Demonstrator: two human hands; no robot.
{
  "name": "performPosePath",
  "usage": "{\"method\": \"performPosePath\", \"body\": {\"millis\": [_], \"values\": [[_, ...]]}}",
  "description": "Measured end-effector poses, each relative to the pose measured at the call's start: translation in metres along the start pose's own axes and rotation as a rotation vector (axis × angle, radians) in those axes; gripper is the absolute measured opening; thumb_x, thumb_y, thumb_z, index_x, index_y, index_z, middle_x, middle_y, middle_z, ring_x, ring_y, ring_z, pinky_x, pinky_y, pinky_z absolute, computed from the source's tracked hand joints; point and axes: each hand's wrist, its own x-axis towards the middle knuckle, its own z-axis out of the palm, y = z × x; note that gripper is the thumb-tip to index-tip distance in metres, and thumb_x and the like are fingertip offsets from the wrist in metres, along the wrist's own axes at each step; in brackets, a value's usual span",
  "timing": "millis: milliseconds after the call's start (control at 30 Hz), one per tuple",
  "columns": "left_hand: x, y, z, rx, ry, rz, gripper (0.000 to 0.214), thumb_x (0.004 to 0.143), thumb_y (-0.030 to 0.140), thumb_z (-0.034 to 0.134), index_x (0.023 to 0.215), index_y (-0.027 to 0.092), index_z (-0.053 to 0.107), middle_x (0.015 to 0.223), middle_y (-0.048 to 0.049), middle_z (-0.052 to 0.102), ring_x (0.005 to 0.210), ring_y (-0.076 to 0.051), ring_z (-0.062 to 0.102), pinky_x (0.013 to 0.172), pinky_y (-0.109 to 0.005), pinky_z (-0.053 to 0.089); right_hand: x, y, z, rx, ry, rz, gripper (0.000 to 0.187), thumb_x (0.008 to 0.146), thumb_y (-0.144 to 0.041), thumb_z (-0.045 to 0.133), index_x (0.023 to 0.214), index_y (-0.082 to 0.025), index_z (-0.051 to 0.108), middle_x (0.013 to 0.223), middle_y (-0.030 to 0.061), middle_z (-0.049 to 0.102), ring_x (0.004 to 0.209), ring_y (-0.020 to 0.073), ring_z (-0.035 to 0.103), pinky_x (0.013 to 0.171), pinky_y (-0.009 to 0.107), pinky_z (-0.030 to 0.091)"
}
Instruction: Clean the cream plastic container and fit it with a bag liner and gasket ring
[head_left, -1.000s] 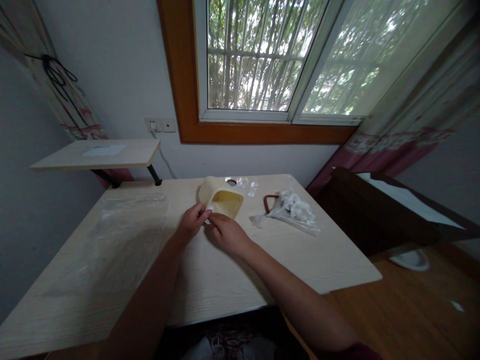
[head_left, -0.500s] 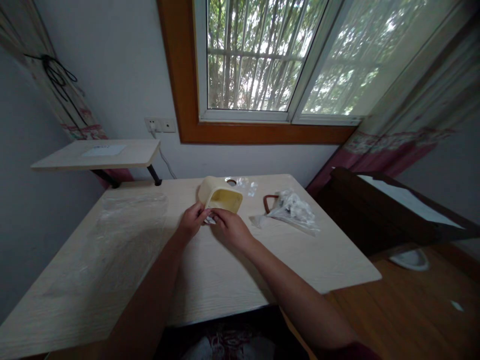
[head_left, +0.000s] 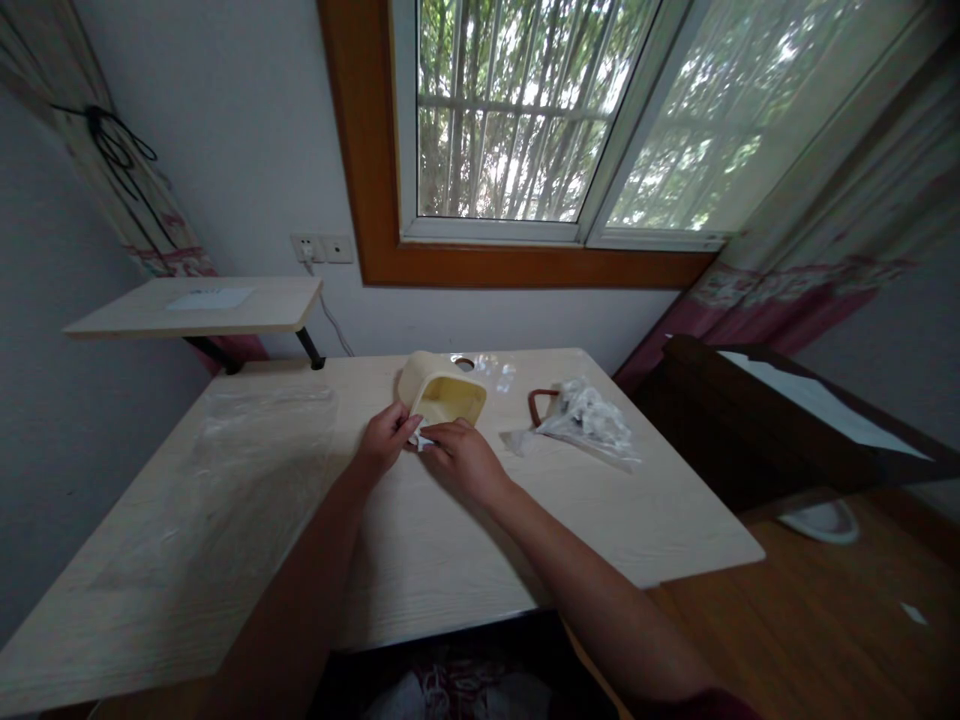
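A pale yellow plastic container (head_left: 442, 392) lies on its side on the light wooden table (head_left: 420, 540), its open mouth turned toward me. My left hand (head_left: 384, 440) and my right hand (head_left: 465, 458) meet just in front of it. Both pinch a small white piece (head_left: 422, 438) between fingertips, right at the container's near rim. What the piece is stays too small to make out. Both forearms reach in from the table's near edge.
A clear plastic bag with white parts (head_left: 585, 420) and a brown ring (head_left: 538, 402) lie right of the container. A large clear plastic sheet (head_left: 247, 470) covers the table's left side. A small side shelf (head_left: 199, 305) stands at back left, a dark wooden bed frame (head_left: 757, 420) to the right.
My right hand has shifted slightly toward the container and the white piece shows more between the fingertips. The container has tipped a little, its mouth looking shallower.
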Motion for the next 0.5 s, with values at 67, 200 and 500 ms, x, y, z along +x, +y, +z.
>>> {"method": "performPosePath", "body": {"millis": [67,200,500], "values": [[0.000,-0.001,0.000,-0.006,0.001,-0.005,0.035,0.088,0.050,0.053,0.070,0.022,0.043,0.060,0.0052,0.046,0.058,-0.012,0.044,0.056,-0.023,0.034,-0.004,0.001,-0.004,0.087,0.029,0.052,0.020,0.094,-0.019,0.064,0.107,-0.021,0.078,0.113,0.0082,0.078,0.105,0.0213,0.069,0.098,0.034,0.045],[0.000,-0.001,0.001,-0.065,0.008,-0.041,0.036,0.087,0.051,0.054,0.070,0.022,0.043,0.060,0.0051,0.049,0.056,-0.011,0.048,0.054,-0.022,0.037,-0.013,0.007,-0.013,0.469,0.121,0.319,0.022,0.090,-0.036,0.068,0.100,-0.020,0.081,0.096,0.0058,0.080,0.088,0.0206,0.070,0.084,0.031,0.049],[-0.001,-0.002,0.001,-0.172,0.019,-0.082,0.034,0.087,0.050,0.058,0.072,0.022,0.045,0.059,0.0062,0.050,0.053,-0.012,0.057,0.049,-0.021,0.043,-0.018,-0.005,-0.029,1.227,0.353,0.559,0.032,0.074,-0.046,0.083,0.091,-0.019,0.081,0.092,0.0045,0.076,0.075,0.0131,0.059,0.064,0.023,0.042]]}}
